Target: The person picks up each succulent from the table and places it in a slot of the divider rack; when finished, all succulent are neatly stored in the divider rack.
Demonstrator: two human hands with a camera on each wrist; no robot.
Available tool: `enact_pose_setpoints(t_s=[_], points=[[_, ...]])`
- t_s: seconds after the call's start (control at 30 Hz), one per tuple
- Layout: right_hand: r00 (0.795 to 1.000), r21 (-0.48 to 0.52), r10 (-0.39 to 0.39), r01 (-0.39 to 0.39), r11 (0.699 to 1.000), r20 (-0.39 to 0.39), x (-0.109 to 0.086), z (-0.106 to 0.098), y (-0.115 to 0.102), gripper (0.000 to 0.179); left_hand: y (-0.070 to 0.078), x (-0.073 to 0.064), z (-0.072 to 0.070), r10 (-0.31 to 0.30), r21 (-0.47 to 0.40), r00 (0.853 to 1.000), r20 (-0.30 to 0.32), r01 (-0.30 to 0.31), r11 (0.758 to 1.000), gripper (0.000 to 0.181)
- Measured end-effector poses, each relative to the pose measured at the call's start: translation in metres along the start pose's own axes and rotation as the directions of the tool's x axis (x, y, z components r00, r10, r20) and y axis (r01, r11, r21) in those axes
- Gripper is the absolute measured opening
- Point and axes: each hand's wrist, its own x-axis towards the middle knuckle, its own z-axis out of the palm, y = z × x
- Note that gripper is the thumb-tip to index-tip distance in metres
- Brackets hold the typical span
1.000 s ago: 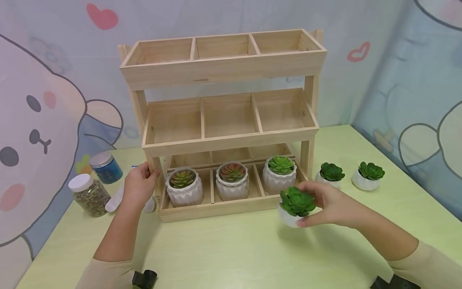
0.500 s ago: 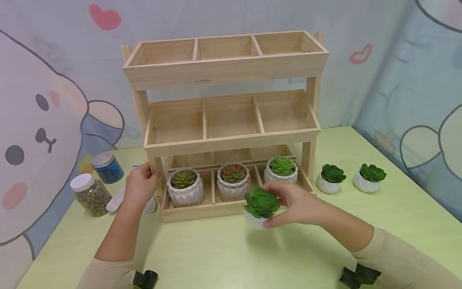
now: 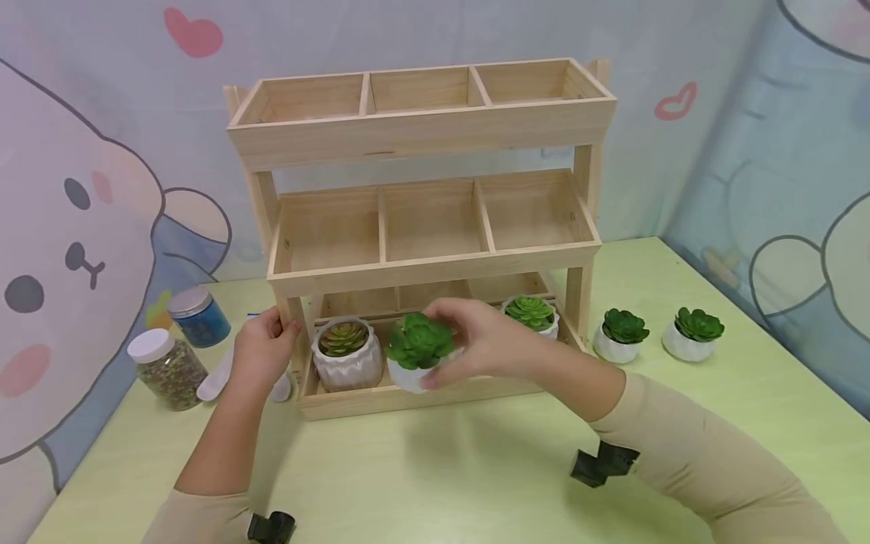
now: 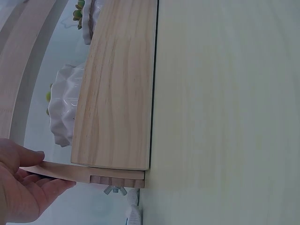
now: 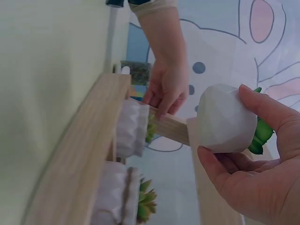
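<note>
My right hand (image 3: 484, 341) grips a small green succulent in a white pot (image 3: 416, 344), held upright before the bottom tier of a wooden plant stand (image 3: 421, 140). Thumb and fingers wrap the faceted white pot (image 5: 227, 119) in the right wrist view. The left hand (image 3: 261, 351) pinches the stand's left upright (image 4: 61, 171), thumb on one face and fingers on the other. In the bottom tier sit a left succulent in a fluted white pot (image 3: 348, 359) and a right one (image 3: 530, 311); the middle pot is hidden behind the held plant and right hand.
Two more green succulents, a nearer one (image 3: 621, 332) and a farther one (image 3: 693, 332), stand right of the stand. At left are a jar of gravel-like bits (image 3: 170, 370), a blue jar (image 3: 200, 317) and a white scoop-like piece (image 3: 216, 378). A printed cloth backdrop (image 3: 408, 30) hangs behind.
The right hand has carried the green succulent leftward along the front of the stand and slightly up, from the right compartment to the middle one. The left hand stays on the upright.
</note>
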Motion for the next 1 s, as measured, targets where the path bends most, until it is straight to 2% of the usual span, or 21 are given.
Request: enact_pose_setpoints(t_s=[0.13,0.3,0.5,0.67,0.8,0.93,1.0], points=[[1.000,0.051,0.012,-0.012,0.999,-0.002,0.021,-0.005,-0.019,0.055,0.001,0.000,0.001,0.009,-0.011,1.000,0.003,-0.009,1.000,0.039],[0.999,0.075,-0.020,0.022,0.997,-0.038,0.047,-0.010,-0.044,0.056,0.001,0.000,0.001,0.015,0.004,1.000,-0.006,-0.015,1.000,0.038],[0.995,-0.010,-0.070,0.070,0.998,-0.073,0.075,-0.014,-0.066,0.053,0.000,0.000,-0.001,-0.010,-0.021,1.000,0.003,0.010,1.000,0.041],[0.993,-0.098,-0.081,0.073,0.993,-0.083,0.100,-0.014,-0.073,0.051,-0.003,0.000,-0.002,0.016,-0.007,1.000,-0.017,-0.016,1.000,0.039],[0.991,-0.086,-0.049,0.038,0.996,-0.125,0.122,-0.009,-0.073,0.054,-0.006,0.000,-0.004,0.033,0.025,0.999,-0.039,-0.032,0.999,0.036],[0.982,-0.097,-0.017,-0.001,0.995,-0.187,0.138,-0.005,-0.069,0.060,-0.006,0.000,-0.004,0.015,0.020,0.999,-0.029,-0.015,1.000,0.038],[0.975,-0.142,-0.010,-0.022,0.990,-0.221,0.144,-0.003,-0.066,0.062,-0.006,0.000,-0.004,0.003,0.013,1.000,-0.022,-0.003,1.000,0.039]])
